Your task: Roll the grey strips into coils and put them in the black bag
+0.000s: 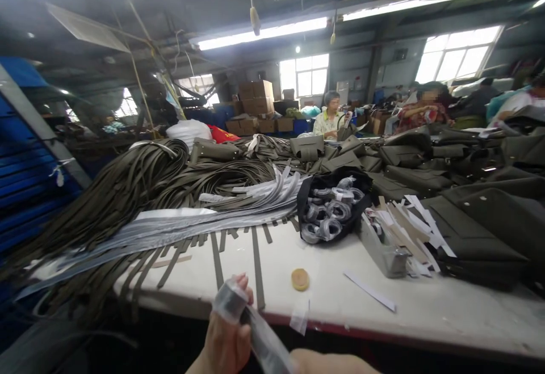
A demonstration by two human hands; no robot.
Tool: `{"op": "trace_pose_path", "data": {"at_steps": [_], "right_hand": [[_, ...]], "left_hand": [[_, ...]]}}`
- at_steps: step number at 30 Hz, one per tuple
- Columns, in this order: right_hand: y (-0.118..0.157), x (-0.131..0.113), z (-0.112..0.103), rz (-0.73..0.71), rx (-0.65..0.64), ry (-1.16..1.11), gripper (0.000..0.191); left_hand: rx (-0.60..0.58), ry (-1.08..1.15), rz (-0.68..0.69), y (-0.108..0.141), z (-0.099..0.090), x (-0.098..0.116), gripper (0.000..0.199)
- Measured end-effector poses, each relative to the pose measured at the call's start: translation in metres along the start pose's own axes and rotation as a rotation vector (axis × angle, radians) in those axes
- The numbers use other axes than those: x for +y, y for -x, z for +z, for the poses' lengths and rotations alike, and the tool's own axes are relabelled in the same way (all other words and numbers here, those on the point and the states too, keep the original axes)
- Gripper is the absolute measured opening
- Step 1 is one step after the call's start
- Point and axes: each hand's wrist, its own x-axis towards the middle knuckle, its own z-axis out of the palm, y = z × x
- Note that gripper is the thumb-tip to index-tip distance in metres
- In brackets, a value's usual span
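Observation:
Near the bottom centre, my left hand (227, 334) is closed around a strap in clear plastic wrap (266, 340), which loops over its fingers. The strap runs down to the right toward my right hand (323, 361), which shows only in part at the bottom edge; its fingers are hidden. Beyond my hands, dark strips (257, 266) lie across the white table (315, 260). A round yellow roll (300, 279) and a small clear plastic piece (300, 317) are to the right of my left hand.
Long plastic-wrapped straps (191, 223) and dark strap bundles (128, 187) cover the left. A black bag (303, 204) holds several coiled wrapped straps. Right of it are a grey box (385, 249) with paper strips and dark bags (481, 232). People sit beyond the table.

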Motion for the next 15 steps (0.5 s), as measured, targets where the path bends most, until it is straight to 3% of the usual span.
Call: {"op": "trace_pose_path", "data": {"at_steps": [2, 3, 4, 6, 7, 9, 11, 12, 13, 15], "right_hand": [[0.010, -0.005, -0.022, 0.049, 0.073, 0.013, 0.047], [0.014, -0.009, -0.032, 0.084, 0.194, 0.075, 0.046], [0.016, -0.013, -0.040, 0.104, 0.350, 0.174, 0.041], [0.016, -0.021, -0.045, 0.059, 0.610, 0.406, 0.041], [0.014, -0.023, -0.043, -0.006, 0.649, 0.488, 0.054], [0.005, -0.021, -0.030, -0.104, 0.571, 0.503, 0.067], [-0.009, -0.013, -0.012, -0.101, 0.510, 0.408, 0.047], [-0.015, -0.007, -0.004, -0.082, 0.502, 0.352, 0.034], [-0.020, -0.001, 0.004, -0.065, 0.475, 0.296, 0.026], [-0.023, 0.009, 0.015, -0.051, 0.314, 0.169, 0.030]], "left_hand": [[-0.176, -0.197, 0.124, -0.002, 0.003, -0.004, 0.040], [-0.280, -0.241, 0.083, -0.003, 0.006, -0.003, 0.043], [-0.371, -0.221, -0.056, -0.003, 0.011, 0.000, 0.048], [-0.523, -0.006, -0.492, -0.004, 0.019, 0.013, 0.063], [-0.580, 0.159, -0.710, -0.005, 0.022, 0.022, 0.068], [-0.628, 0.508, -1.010, -0.010, 0.023, 0.042, 0.074], [-0.543, 0.765, -1.098, -0.020, 0.019, 0.061, 0.075], [-0.439, 0.826, -1.086, -0.027, 0.015, 0.068, 0.074], [-0.304, 0.839, -1.038, -0.035, 0.010, 0.073, 0.071], [0.019, 0.675, -0.807, -0.048, -0.001, 0.070, 0.064]]}}
